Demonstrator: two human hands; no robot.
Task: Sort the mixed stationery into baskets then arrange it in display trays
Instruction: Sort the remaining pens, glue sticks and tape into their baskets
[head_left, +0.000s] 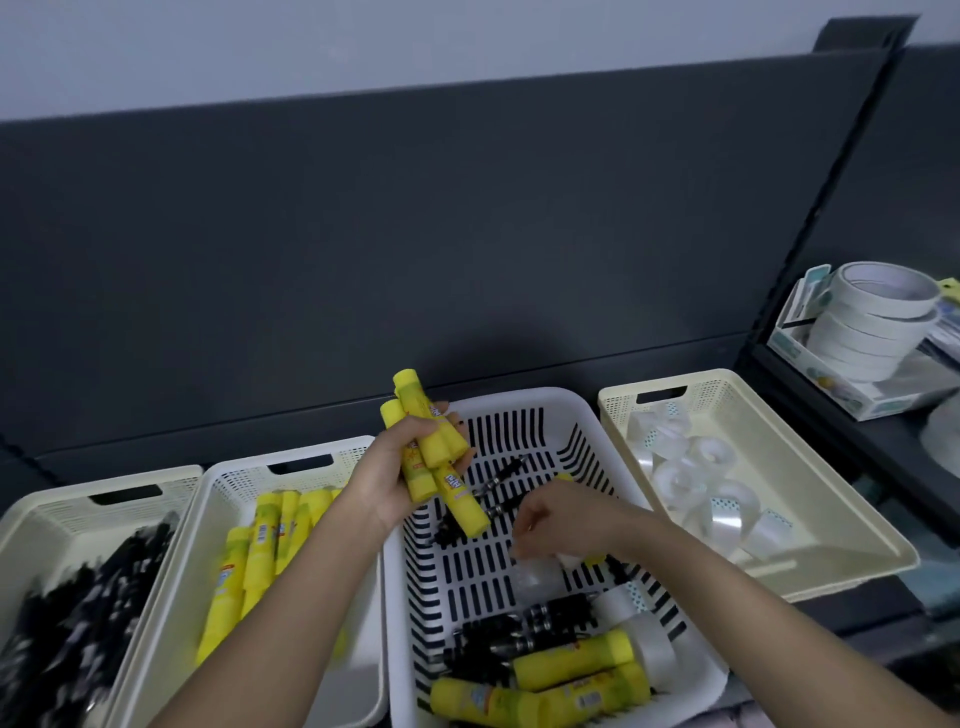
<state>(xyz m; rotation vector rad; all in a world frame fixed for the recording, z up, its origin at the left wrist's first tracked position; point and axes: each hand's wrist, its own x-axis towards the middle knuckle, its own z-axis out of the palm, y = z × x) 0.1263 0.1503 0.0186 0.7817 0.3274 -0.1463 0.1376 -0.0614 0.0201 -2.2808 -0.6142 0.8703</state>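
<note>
My left hand (392, 470) grips a bundle of yellow glue sticks (439, 457) above the left edge of the white slotted basket (519, 410). My right hand (553, 525) reaches down into that basket, fingers curled over a clear tape roll (535, 574) and a yellow stick; what it holds is hidden. The slotted basket holds mixed black pens (519, 623), more yellow glue sticks (571, 675) and tape rolls. To the left, a white mesh basket (234, 478) holds sorted glue sticks (260, 551).
A cream basket (47, 514) of black pens stands at far left. Another cream basket (831, 493) with clear tape rolls (696, 478) stands at right. A display box with stacked white tape rolls (872, 322) sits on the right shelf. A dark panel rises behind.
</note>
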